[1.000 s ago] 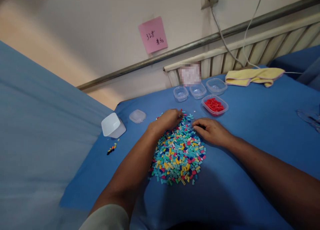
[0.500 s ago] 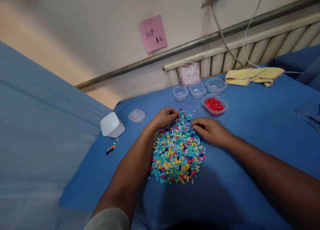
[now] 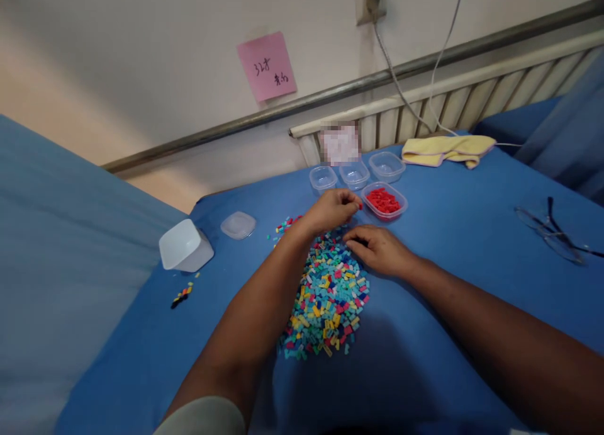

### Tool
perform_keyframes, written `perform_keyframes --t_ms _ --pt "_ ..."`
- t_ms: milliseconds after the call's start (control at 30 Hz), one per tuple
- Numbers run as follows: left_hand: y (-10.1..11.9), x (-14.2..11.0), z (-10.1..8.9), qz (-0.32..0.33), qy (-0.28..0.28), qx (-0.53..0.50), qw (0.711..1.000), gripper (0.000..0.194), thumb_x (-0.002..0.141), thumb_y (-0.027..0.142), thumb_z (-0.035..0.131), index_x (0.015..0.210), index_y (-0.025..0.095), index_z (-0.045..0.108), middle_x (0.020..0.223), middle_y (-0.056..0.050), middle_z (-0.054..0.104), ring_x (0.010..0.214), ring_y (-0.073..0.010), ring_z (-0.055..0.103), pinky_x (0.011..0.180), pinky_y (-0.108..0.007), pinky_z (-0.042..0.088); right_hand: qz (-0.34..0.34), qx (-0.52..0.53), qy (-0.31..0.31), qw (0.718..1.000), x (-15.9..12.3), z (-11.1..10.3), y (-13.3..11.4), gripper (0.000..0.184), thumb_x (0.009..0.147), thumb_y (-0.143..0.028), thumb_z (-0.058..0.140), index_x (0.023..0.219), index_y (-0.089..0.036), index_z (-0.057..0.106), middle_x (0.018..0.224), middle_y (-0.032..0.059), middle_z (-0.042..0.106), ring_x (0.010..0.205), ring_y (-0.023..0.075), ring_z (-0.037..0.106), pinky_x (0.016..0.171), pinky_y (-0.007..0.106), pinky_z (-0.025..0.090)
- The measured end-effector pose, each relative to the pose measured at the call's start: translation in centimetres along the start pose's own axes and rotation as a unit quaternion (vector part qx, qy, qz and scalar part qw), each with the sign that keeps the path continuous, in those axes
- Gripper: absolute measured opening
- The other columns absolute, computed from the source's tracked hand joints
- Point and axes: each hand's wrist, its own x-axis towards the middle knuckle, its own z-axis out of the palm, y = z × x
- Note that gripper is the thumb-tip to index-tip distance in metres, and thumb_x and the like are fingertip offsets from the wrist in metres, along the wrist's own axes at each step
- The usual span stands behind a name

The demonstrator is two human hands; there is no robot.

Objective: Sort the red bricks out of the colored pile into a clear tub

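Note:
A wide heap of small coloured toy bricks (image 3: 333, 296) lies on the blue cloth, mostly turquoise with yellow, pink, green and dark blue. My left hand (image 3: 331, 209) is above the heap's far end, its fingertips pinching a red brick (image 3: 360, 206) beside the left rim of a clear tub (image 3: 404, 207). Many red bricks (image 3: 383, 200) fill that tub. At the heap's right edge rests my right hand (image 3: 383, 251), fingers curled and thumb near the forefinger. Whatever it may hold is hidden. My left forearm covers part of the heap.
Three clear tubs (image 3: 323, 178) stand along the back by a yellow cloth (image 3: 448, 150). To the left are a clear lid (image 3: 238, 225), a tilted white container (image 3: 186, 246) and several dark and yellow bricks (image 3: 182, 294). Eyeglasses (image 3: 554, 233) lie at the right.
My left hand has moved right from the heap's far end to the red-brick tub, carrying a red brick. My right hand stays by the heap. The view has shifted to the right.

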Motion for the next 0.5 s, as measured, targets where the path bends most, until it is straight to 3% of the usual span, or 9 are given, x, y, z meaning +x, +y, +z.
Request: perform_keyframes --t_ms 233,500 --pt "4.4 4.4 3.5 0.133 -0.067 0.177 0.973 0.02 0.088 0.009 0.062 0.095 0.014 0.08 0.096 -0.006 0.078 0.086 -0.0185 0.066 0.085 -0.033 0.05 0.004 0.008 -0.01 1.0 0.1 0.2 0.3 0.019 0.104 -0.023 0.063 0.109 -0.025 0.081 0.112 0.0053 0.086 0.104 0.0264 0.08 0.094 0.04 0.06" --pt "5.5 5.8 4.2 0.15 -0.092 0.287 0.942 0.033 0.089 0.01 0.065 0.116 0.015 0.083 0.114 -0.011 0.082 0.097 -0.0236 0.07 0.091 -0.036 0.052 0.003 0.002 -0.016 1.0 0.3 0.1 0.2 0.018 0.106 -0.022 0.062 0.111 -0.024 0.08 0.114 0.0065 0.086 0.105 0.0275 0.08 0.095 0.042 0.06"
